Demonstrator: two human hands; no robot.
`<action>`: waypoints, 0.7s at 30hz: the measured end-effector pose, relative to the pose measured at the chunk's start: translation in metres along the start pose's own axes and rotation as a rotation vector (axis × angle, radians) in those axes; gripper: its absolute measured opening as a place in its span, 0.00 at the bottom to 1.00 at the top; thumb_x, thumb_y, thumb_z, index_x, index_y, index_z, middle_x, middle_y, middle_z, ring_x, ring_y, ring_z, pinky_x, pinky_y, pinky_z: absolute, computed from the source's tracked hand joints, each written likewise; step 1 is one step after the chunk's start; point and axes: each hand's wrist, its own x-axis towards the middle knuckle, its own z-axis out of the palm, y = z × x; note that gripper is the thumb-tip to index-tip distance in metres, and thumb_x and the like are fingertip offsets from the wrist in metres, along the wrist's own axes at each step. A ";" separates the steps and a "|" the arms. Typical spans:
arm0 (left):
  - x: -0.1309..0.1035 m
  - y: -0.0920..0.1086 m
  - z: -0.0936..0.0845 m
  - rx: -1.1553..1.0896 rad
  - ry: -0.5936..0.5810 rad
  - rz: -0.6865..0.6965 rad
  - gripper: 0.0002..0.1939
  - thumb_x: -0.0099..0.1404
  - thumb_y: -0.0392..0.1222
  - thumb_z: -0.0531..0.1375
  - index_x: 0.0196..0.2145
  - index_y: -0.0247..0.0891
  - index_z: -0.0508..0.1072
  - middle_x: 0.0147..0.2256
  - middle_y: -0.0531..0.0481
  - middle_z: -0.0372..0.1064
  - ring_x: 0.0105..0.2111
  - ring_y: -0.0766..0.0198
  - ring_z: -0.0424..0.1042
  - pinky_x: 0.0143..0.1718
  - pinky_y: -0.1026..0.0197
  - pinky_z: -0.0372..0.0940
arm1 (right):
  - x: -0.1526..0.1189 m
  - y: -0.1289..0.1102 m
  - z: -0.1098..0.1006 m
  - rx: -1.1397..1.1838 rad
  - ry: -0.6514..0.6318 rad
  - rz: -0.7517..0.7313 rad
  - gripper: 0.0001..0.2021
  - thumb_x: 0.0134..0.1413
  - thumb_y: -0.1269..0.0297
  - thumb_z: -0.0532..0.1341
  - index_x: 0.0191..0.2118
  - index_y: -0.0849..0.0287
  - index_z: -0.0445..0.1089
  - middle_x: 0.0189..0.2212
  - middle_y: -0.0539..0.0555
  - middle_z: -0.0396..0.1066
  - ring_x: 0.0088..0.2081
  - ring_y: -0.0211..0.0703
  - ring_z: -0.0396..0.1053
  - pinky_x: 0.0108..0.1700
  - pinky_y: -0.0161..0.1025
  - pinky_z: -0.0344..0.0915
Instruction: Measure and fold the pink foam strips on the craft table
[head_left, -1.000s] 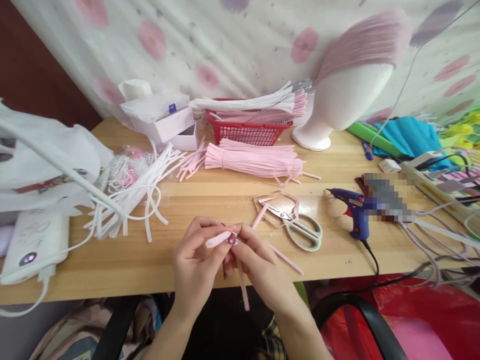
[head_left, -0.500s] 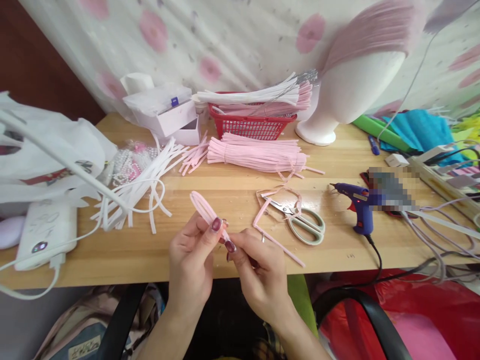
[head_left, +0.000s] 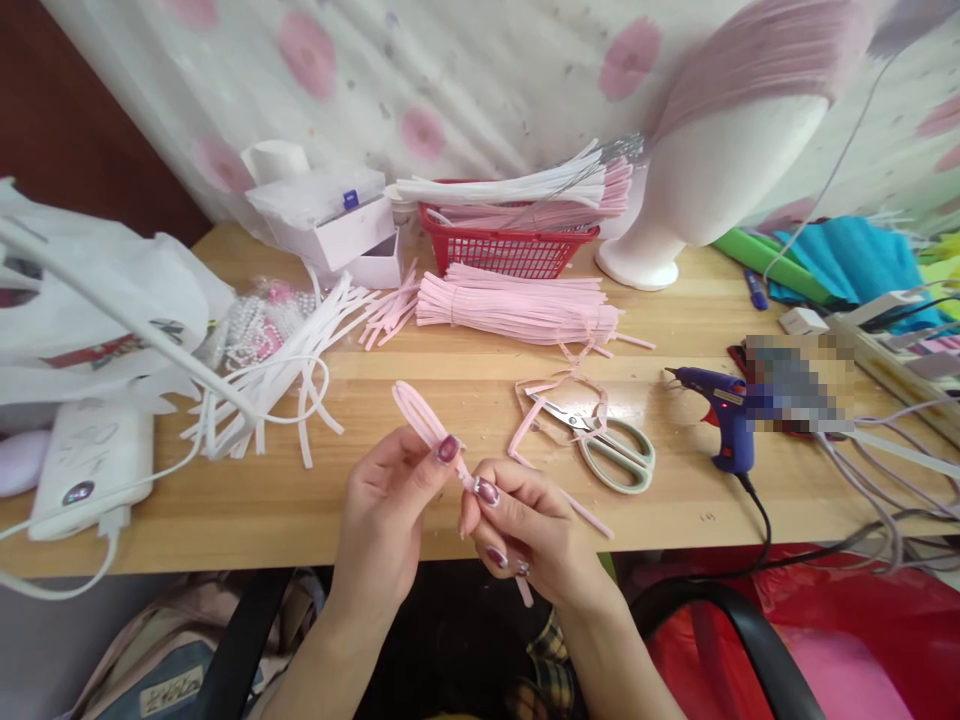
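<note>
One looped pink strip (head_left: 431,426) was pinched by left hand (head_left: 384,510) and right hand (head_left: 536,530), apparently keeping it closed; scissors (head_left: 594,437) lay farther right.

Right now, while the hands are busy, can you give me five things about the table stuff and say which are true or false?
1. The left hand pinches a looped pink pipe cleaner. True.
2. The right hand holds the scissors. False: it pinches the pipe cleaner too; the scissors lie on the table.
3. The pink bundle lies in front of the red basket. True.
4. The glue gun is white. False: it's mostly blue.
5. The mannequin head has a pink covering on top. True.
</note>
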 end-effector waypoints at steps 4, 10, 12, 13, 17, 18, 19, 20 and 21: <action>0.000 -0.002 0.001 0.088 0.064 0.074 0.12 0.53 0.47 0.73 0.23 0.39 0.77 0.24 0.54 0.74 0.26 0.69 0.69 0.29 0.68 0.64 | -0.003 -0.004 0.003 -0.305 0.101 -0.053 0.14 0.66 0.54 0.58 0.38 0.61 0.71 0.19 0.45 0.63 0.15 0.28 0.51 0.16 0.27 0.48; -0.004 -0.006 0.004 0.298 0.129 0.356 0.05 0.60 0.39 0.69 0.28 0.42 0.78 0.27 0.56 0.75 0.31 0.68 0.72 0.38 0.68 0.67 | -0.006 -0.002 0.009 -1.252 0.345 -0.610 0.07 0.65 0.74 0.55 0.40 0.58 0.70 0.28 0.51 0.68 0.28 0.37 0.65 0.31 0.34 0.61; -0.003 -0.007 0.003 0.269 0.070 0.317 0.05 0.60 0.41 0.69 0.27 0.42 0.79 0.27 0.55 0.75 0.31 0.68 0.72 0.37 0.67 0.66 | -0.006 0.000 0.007 -1.260 0.339 -0.624 0.08 0.65 0.74 0.54 0.40 0.58 0.70 0.27 0.51 0.68 0.28 0.38 0.65 0.31 0.35 0.61; -0.002 -0.007 0.002 0.229 0.033 0.275 0.06 0.59 0.42 0.70 0.27 0.41 0.79 0.27 0.55 0.75 0.30 0.68 0.72 0.36 0.67 0.66 | -0.006 0.001 0.007 -1.191 0.343 -0.596 0.08 0.66 0.72 0.54 0.40 0.58 0.70 0.26 0.51 0.67 0.27 0.37 0.65 0.30 0.35 0.61; 0.004 -0.009 -0.001 0.081 -0.061 0.171 0.08 0.55 0.46 0.72 0.25 0.41 0.79 0.24 0.54 0.75 0.27 0.68 0.69 0.31 0.67 0.65 | -0.004 0.008 0.007 -0.554 0.343 -0.365 0.09 0.67 0.62 0.57 0.34 0.58 0.67 0.20 0.46 0.64 0.19 0.32 0.61 0.21 0.30 0.58; 0.006 -0.009 -0.002 0.082 -0.073 0.177 0.08 0.55 0.46 0.72 0.25 0.41 0.80 0.24 0.54 0.75 0.27 0.68 0.69 0.31 0.66 0.65 | -0.003 0.009 0.009 -0.359 0.328 -0.298 0.10 0.66 0.60 0.59 0.33 0.58 0.67 0.18 0.44 0.62 0.17 0.30 0.58 0.19 0.28 0.56; 0.007 -0.009 -0.003 0.094 -0.085 0.198 0.07 0.55 0.46 0.72 0.25 0.42 0.80 0.25 0.53 0.75 0.27 0.67 0.70 0.31 0.65 0.65 | -0.002 0.011 0.010 -0.177 0.304 -0.237 0.11 0.64 0.59 0.60 0.32 0.59 0.66 0.16 0.43 0.61 0.14 0.29 0.56 0.16 0.26 0.53; 0.008 -0.008 -0.003 0.114 -0.100 0.225 0.07 0.55 0.46 0.72 0.25 0.42 0.81 0.25 0.53 0.75 0.27 0.66 0.70 0.32 0.64 0.66 | -0.001 0.012 0.012 -0.015 0.274 -0.181 0.11 0.63 0.59 0.62 0.31 0.59 0.66 0.15 0.42 0.60 0.12 0.27 0.53 0.14 0.25 0.51; 0.009 -0.008 -0.003 0.134 -0.114 0.253 0.07 0.55 0.46 0.72 0.25 0.42 0.81 0.25 0.52 0.75 0.28 0.64 0.71 0.34 0.62 0.67 | 0.000 0.013 0.015 0.124 0.242 -0.134 0.11 0.61 0.59 0.62 0.30 0.60 0.66 0.14 0.41 0.58 0.11 0.26 0.50 0.13 0.24 0.50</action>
